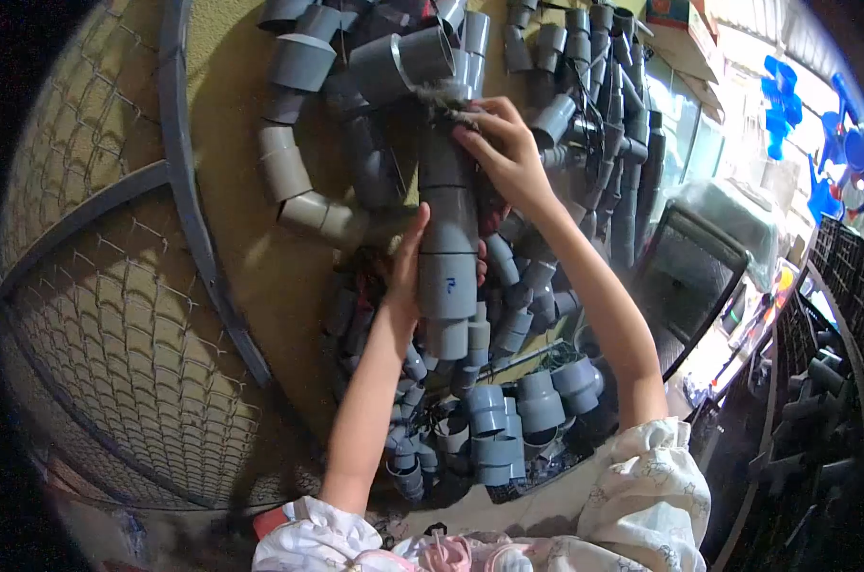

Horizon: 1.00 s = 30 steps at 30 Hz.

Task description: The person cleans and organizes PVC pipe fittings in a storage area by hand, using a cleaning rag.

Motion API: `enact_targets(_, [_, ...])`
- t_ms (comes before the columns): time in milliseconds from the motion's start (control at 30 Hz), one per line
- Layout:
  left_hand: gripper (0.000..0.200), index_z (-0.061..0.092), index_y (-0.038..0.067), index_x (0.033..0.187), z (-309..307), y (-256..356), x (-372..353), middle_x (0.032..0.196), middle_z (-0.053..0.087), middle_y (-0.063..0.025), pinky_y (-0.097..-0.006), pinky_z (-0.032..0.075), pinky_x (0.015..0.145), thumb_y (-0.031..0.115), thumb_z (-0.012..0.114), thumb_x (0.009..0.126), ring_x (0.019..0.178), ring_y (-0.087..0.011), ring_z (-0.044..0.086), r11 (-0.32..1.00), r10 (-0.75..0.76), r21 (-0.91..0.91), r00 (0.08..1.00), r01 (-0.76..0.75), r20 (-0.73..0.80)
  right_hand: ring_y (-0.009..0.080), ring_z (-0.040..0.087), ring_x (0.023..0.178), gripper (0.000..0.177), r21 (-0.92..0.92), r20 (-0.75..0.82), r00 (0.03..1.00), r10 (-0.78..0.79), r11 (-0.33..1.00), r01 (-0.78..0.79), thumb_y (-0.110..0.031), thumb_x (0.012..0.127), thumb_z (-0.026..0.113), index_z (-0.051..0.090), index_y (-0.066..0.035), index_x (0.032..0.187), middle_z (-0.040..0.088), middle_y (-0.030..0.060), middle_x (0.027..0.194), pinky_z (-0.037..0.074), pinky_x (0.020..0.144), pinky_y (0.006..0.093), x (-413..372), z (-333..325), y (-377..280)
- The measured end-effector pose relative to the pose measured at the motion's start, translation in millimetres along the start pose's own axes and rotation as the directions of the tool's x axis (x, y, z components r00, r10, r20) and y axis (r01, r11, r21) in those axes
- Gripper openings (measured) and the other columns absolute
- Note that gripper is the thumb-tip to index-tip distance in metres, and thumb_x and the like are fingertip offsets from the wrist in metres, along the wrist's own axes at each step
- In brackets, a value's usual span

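A column of stacked grey PVC pipe fittings (448,219) hangs upright in front of me, with a small blue mark on a lower one. My left hand (408,272) is wrapped round its lower part from behind, thumb along the left side and fingertips showing at the right edge. At the top of the column, my right hand (510,153) has its fingers bent and pressed against a dark, frayed, rag-like wad (442,100). Just above it lies a wide grey coupling (403,65), tilted sideways.
Strings of grey elbows and couplings (284,162) hang on the yellowish wall around the column. Larger reducers (539,400) hang below. A chain-link gate (155,315) stands at the left. On the right are a black-framed panel (694,276), dark racks (823,381) and blue items (780,105).
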State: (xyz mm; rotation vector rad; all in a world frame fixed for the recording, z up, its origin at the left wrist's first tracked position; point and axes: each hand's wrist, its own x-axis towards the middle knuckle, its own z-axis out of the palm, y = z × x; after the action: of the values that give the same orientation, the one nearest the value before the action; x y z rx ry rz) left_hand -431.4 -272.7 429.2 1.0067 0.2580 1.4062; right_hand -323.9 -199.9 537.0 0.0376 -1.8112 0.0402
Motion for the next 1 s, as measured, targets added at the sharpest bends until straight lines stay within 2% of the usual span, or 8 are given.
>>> enact_targets(200, [0.066, 0.049, 0.002, 0.090, 11, -15, 4, 0.070, 0.057, -0.0123, -0.0311, 0.051, 0.050, 0.065, 0.041, 0.071, 0.054, -0.0192, 0.058, 0.988, -0.025, 0.153, 0.998, 0.016, 0.054, 0.0287, 0.051, 0.072, 0.019, -0.198, -0.213, 0.928, -0.307, 0.943, 0.266, -0.015, 0.070, 0.062, 0.060, 0.000, 0.081, 0.051, 0.0155, 0.077, 0.041, 0.064, 0.0325, 59, 5, 44])
enact_targets(267, [0.066, 0.049, 0.002, 0.091, 15, -10, 10, 0.071, 0.057, -0.0128, -0.0310, 0.051, 0.049, 0.065, 0.041, 0.071, 0.055, -0.0192, 0.058, 0.984, -0.009, 0.180, 0.997, -0.004, 0.072, 0.0202, 0.052, 0.071, 0.019, -0.241, -0.161, 0.972, -0.172, 0.962, 0.130, -0.015, 0.076, 0.058, 0.058, 0.002, 0.081, 0.052, 0.0120, 0.074, 0.040, 0.067, 0.0278, 62, 0, 40])
enact_targets(300, [0.066, 0.050, 0.002, 0.089, 17, -8, 9, 0.071, 0.057, -0.0128, -0.0316, 0.051, 0.049, 0.065, 0.040, 0.071, 0.054, -0.0192, 0.058, 0.993, 0.001, 0.118, 0.997, -0.010, 0.077, 0.0313, 0.052, 0.072, 0.018, -0.228, -0.177, 0.984, -0.010, 0.973, -0.031, -0.016, 0.071, 0.059, 0.061, -0.001, 0.081, 0.052, 0.0182, 0.077, 0.041, 0.064, 0.0345, 58, 2, 38])
enact_targets(533, [0.068, 0.052, 0.002, 0.087, -2, -1, 6, 0.071, 0.058, -0.0107, -0.0303, 0.051, 0.050, 0.067, 0.041, 0.070, 0.056, -0.0190, 0.059, 0.978, -0.059, 0.199, 0.998, 0.057, 0.004, 0.0264, 0.051, 0.075, 0.017, -0.141, 0.064, 0.996, -0.069, 0.987, 0.078, -0.009, 0.070, 0.059, 0.058, 0.002, 0.083, 0.050, 0.0148, 0.082, 0.040, 0.067, 0.0294, 13, -12, 3])
enact_targets(733, [0.071, 0.050, 0.000, 0.090, 11, -4, 1, 0.071, 0.057, -0.0122, -0.0302, 0.051, 0.049, 0.067, 0.038, 0.071, 0.054, -0.0198, 0.058, 0.991, 0.006, 0.134, 0.998, 0.003, -0.068, 0.0319, 0.045, 0.079, 0.017, -0.293, -0.218, 0.975, -0.052, 0.956, -0.014, -0.013, 0.072, 0.056, 0.057, -0.003, 0.085, 0.047, 0.0160, 0.081, 0.037, 0.070, 0.0377, 42, 8, 30])
enact_targets(933, [0.067, 0.051, 0.002, 0.095, -6, -13, 10, 0.075, 0.058, -0.0109, -0.0299, 0.051, 0.052, 0.064, 0.032, 0.076, 0.058, -0.0193, 0.059, 0.991, 0.133, -0.044, 0.960, -0.126, 0.248, 0.0352, 0.037, 0.105, 0.019, -0.265, 0.012, 0.995, -0.097, 0.960, 0.097, -0.002, 0.069, 0.056, 0.054, -0.003, 0.089, 0.045, 0.0135, 0.109, 0.031, 0.089, 0.0411, -47, 10, -31])
enact_targets(967, [0.059, 0.051, 0.003, 0.096, 37, -16, 6, 0.078, 0.058, -0.0090, -0.0278, 0.050, 0.055, 0.057, 0.035, 0.079, 0.061, -0.0168, 0.059, 0.925, 0.232, -0.234, 0.933, -0.300, -0.276, 0.0355, 0.036, 0.107, 0.019, -0.246, 0.085, 0.991, -0.103, 0.962, 0.121, -0.002, 0.069, 0.055, 0.054, -0.003, 0.088, 0.045, 0.0132, 0.110, 0.030, 0.090, 0.0414, -60, 2, -38])
enact_targets(1000, [0.056, 0.051, 0.003, 0.098, 28, -17, 9, 0.079, 0.058, -0.0089, -0.0278, 0.050, 0.056, 0.054, 0.037, 0.080, 0.063, -0.0164, 0.058, 0.934, 0.210, -0.255, 0.962, -0.251, -0.177, 0.0358, 0.035, 0.110, 0.018, -0.225, 0.158, 0.981, -0.110, 0.964, 0.144, -0.001, 0.069, 0.055, 0.054, -0.003, 0.088, 0.045, 0.0128, 0.111, 0.030, 0.091, 0.0418, -71, -5, -45])
